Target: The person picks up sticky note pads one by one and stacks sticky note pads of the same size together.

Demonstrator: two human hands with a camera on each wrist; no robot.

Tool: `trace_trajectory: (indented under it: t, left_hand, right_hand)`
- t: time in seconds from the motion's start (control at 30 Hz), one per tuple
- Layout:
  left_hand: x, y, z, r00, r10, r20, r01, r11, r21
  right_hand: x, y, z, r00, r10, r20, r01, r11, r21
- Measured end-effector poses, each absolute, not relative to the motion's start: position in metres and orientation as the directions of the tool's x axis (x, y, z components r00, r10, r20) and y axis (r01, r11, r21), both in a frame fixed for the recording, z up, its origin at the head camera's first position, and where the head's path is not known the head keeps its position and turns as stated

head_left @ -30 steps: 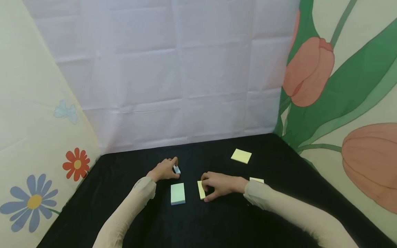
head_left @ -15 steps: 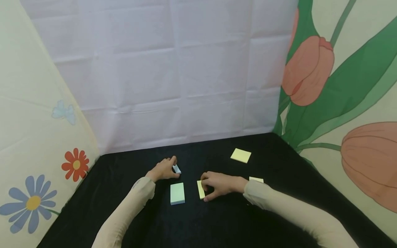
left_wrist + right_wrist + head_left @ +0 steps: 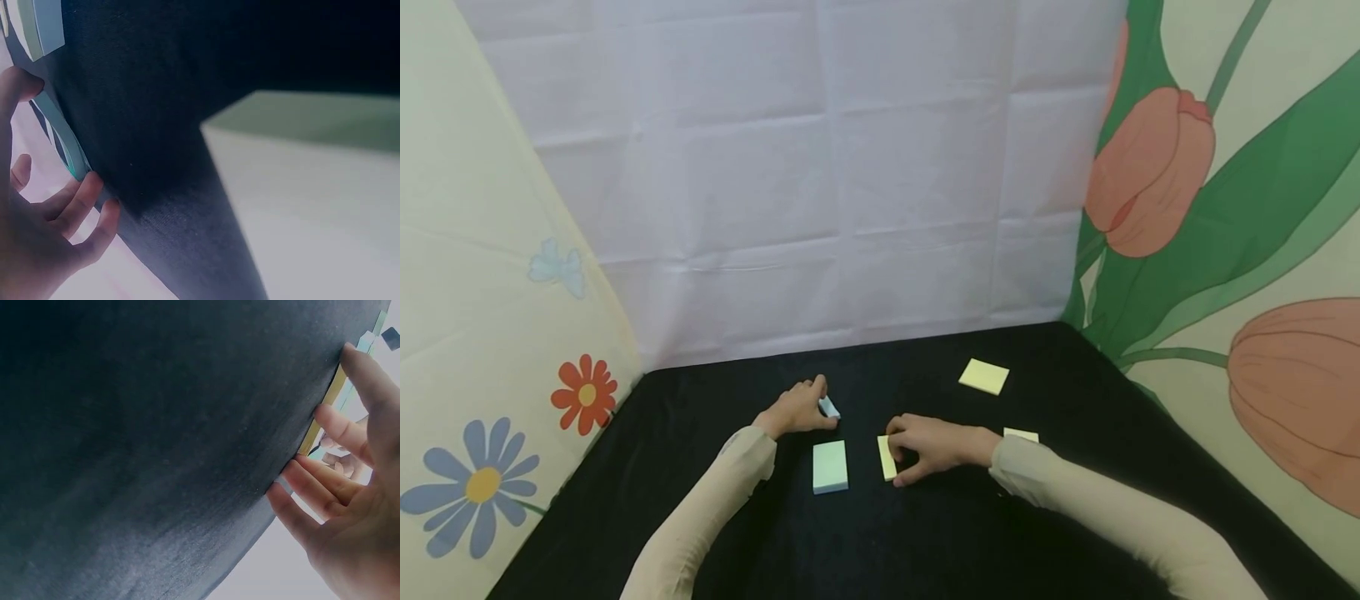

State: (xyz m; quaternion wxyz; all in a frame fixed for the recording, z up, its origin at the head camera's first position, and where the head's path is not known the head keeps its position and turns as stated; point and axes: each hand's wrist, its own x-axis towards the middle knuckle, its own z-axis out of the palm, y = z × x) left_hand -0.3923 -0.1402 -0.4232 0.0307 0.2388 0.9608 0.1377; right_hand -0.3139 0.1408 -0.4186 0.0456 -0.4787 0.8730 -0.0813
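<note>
In the head view, my left hand [image 3: 793, 408] grips a small pale blue sticky note pad [image 3: 830, 407] between thumb and fingers at the far left of the black table. The left wrist view shows this pad [image 3: 67, 140] edge-on, the thumb at one end and fingertips at the other. My right hand [image 3: 931, 446] holds a yellow sticky note pad [image 3: 887, 458] near the middle, its right part hidden under the fingers. Seen from the right wrist, thumb and fingertips sit along the yellow pad's edge [image 3: 331, 394]. A thicker pale green pad [image 3: 830, 467], bluish at its lower edge, lies between the hands.
On the black cloth [image 3: 925, 542], another yellow pad [image 3: 984, 377] lies at the back right. Behind the right wrist a further pale yellow pad [image 3: 1021, 435] is partly covered by the sleeve. A white cloth [image 3: 850, 167] hangs behind the table, flowered cloths at both sides.
The pale blue pad has shifted very slightly to the right and turned a little with my left hand. My right hand and the other pads stay in place.
</note>
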Motion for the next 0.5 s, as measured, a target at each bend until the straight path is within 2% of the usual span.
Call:
trace_trajectory:
  t: [0.5]
  left_hand:
    - [-0.3912, -0.1369, -0.4213, -0.87, 0.493, -0.002, 0.46, 0.815, 0.353]
  right_hand:
    - [-0.3139, 0.1408, -0.4194, -0.536, -0.844, 0.005, -0.83, 0.527, -0.182]
